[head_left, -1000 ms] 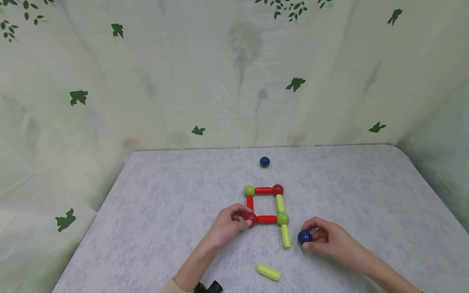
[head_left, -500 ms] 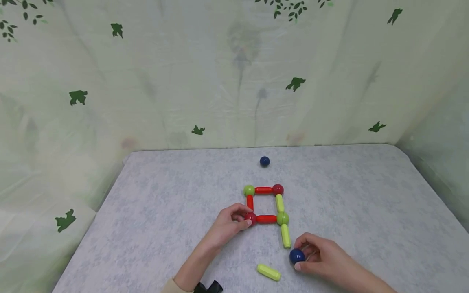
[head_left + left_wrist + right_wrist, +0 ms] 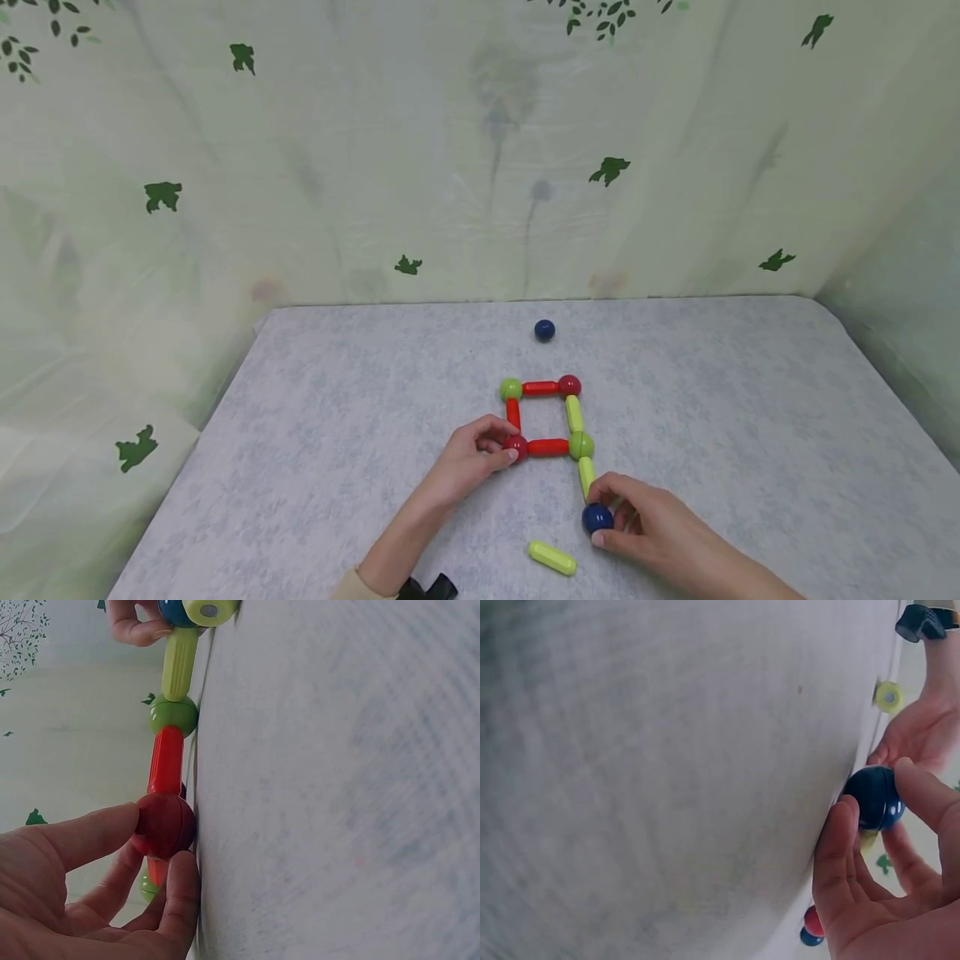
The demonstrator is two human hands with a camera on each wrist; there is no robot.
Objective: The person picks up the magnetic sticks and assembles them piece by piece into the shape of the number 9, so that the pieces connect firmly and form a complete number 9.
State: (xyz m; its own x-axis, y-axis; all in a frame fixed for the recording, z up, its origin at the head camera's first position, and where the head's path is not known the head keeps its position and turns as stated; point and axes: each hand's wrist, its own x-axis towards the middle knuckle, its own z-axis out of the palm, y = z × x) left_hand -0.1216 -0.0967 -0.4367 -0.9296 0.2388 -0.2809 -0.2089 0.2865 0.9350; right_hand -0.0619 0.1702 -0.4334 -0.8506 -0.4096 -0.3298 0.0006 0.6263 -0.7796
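Note:
A square of rods and balls lies on the table, with red rods (image 3: 548, 447) on three sides and a yellow-green rod (image 3: 573, 413) on the right. At its near left corner my left hand (image 3: 472, 458) pinches a red ball (image 3: 163, 825) between thumb and fingers. From the green ball (image 3: 581, 445) at the near right corner, another yellow-green rod (image 3: 586, 476) runs toward me. My right hand (image 3: 641, 517) grips a dark blue ball (image 3: 597, 518) at that rod's near end; the ball appears to touch the rod, whose tip is partly hidden by the fingers.
A loose yellow-green rod (image 3: 552, 557) lies nearer me, left of the held blue ball. A second dark blue ball (image 3: 544, 330) sits beyond the square near the table's back edge. A printed curtain (image 3: 450, 167) hangs behind the table (image 3: 337, 400).
My right hand has carried the blue ball left and toward me, up to the near end of the projecting rod. My left hand has stayed on the red ball.

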